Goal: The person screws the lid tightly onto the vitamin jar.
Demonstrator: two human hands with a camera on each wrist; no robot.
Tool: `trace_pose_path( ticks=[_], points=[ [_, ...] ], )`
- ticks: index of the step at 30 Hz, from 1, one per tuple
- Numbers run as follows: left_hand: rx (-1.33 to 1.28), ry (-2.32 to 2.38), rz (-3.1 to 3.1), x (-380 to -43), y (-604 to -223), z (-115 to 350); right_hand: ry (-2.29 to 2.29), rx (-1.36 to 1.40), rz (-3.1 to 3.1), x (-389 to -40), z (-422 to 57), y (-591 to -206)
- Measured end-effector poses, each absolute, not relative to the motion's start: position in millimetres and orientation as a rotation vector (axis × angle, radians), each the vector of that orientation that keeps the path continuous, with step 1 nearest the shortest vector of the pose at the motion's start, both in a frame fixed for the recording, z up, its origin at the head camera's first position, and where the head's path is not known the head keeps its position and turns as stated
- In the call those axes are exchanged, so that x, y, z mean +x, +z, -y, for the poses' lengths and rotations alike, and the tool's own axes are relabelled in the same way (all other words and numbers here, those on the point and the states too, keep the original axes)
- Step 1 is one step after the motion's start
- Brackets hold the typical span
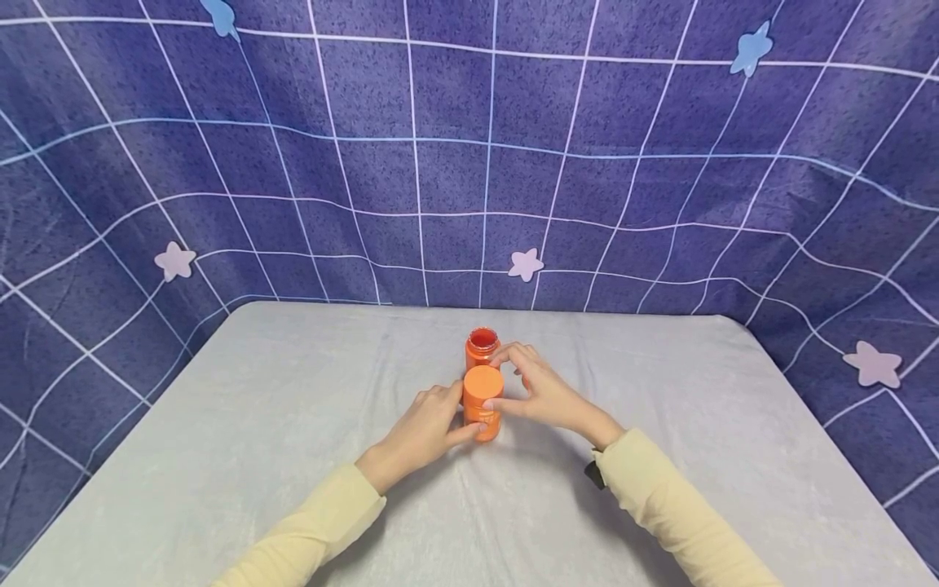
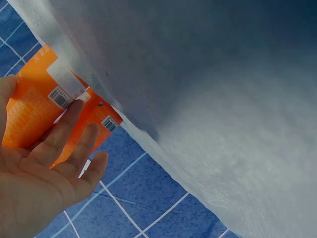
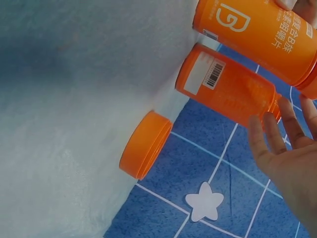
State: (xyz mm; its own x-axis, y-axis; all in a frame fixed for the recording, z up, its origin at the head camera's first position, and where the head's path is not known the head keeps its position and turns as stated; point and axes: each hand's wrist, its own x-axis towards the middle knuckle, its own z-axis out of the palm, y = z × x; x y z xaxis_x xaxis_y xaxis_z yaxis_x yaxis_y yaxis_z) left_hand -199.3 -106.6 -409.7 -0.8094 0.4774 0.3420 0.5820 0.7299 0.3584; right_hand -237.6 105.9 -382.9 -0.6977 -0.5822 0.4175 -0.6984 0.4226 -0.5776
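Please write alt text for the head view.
A left hand holds a capped orange bottle, with a right hand at its cap; an open orange bottle stands behind. Below is pale cloth; beyond, a starry purple backdrop.

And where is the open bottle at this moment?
Just below the centre of the head view, the open bottle stands on the table, behind the capped bottle and left of the right hand.

My sleeves (image 1: pixel 323 518) are pale yellow, the desk (image 1: pixel 293 383) light grey. Both bottles (image 3: pixel 233 91) and caps (image 1: pixel 483 381) are orange, with white print (image 3: pixel 235 19) on the nearer bottle (image 3: pixel 255 44). The backdrop (image 1: pixel 451 175) is blue-violet, gridded white and light blue, with pale pink and blue stars (image 1: pixel 526 265).
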Motion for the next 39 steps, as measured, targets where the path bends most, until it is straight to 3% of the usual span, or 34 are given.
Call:
trace_pose_path(
  ticks=[39],
  points=[
    [-0.826, -0.685, 2.741, -200, -408, 106, 1.213, 1.414, 2.565, -242, -113, -373]
  ],
)
